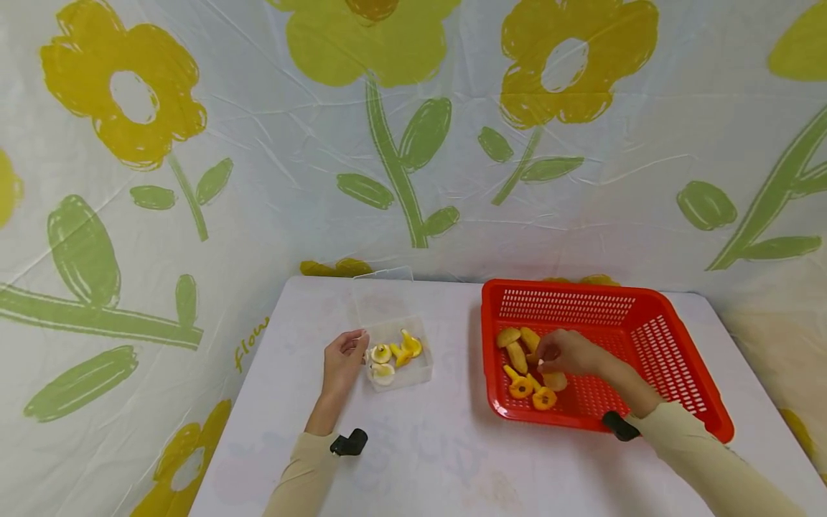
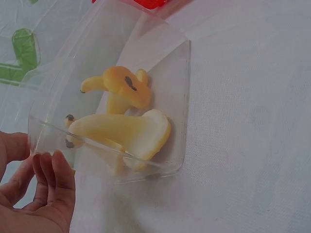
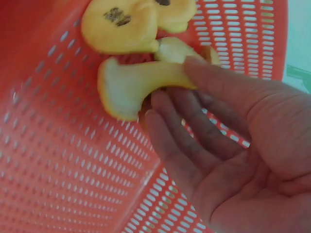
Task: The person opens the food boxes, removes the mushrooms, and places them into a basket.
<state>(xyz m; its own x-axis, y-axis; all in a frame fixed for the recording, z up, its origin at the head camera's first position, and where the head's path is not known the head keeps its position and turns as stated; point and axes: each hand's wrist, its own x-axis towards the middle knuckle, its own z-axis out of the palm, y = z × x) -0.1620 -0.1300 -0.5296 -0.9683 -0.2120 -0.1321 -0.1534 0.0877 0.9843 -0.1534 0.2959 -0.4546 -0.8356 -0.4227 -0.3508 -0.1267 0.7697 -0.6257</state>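
My left hand (image 1: 342, 365) is at the left side of a clear plastic box (image 1: 420, 370), its thumb and fingertips pinching the wall near the rim. Several yellow and cream toy mushrooms (image 2: 124, 90) lie inside, and the hinged lid (image 1: 385, 298) stands raised behind. Over the left part of a red basket (image 1: 491, 359), my right hand (image 1: 571, 353) pinches the stem of a toy mushroom (image 3: 119, 90) between thumb and fingers. Its pale cap points away from the palm. Orange toy mushrooms (image 3: 119, 24) with dark spots lie close beside it.
In the basket, a brown-capped toy mushroom (image 1: 513, 348) lies left of the right hand. The basket's slotted right wall (image 1: 668, 352) rises beside the right forearm. Box and basket stand apart on a white-covered table (image 1: 446, 445), before a flower-printed cloth backdrop (image 1: 271, 179).
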